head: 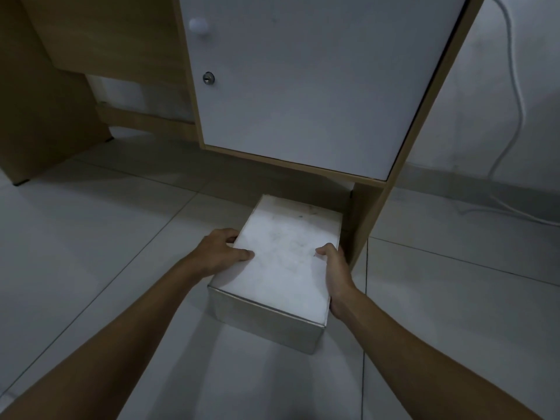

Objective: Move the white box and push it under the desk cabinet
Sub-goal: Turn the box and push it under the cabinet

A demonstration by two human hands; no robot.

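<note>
Box (280,262) — white, rectangular, lid closed, contents not visible. It sits on the tiled floor (91,253), long axis running near to far and angled slightly right, far end pointing into the gap beneath the cabinet (303,86). That far end lies at the gap's mouth; most of the box is outside it, just left of the cabinet's right side panel (368,216).

Left hand (219,253): clasped on the box's left edge, thumb on top, fingers curled down the side.

Right hand (335,274): clasped on the right edge likewise — thumb on top, fingers hidden behind the box.

Cabinet door shut; a knob (198,25) and lock (208,78) show on it.
</note>
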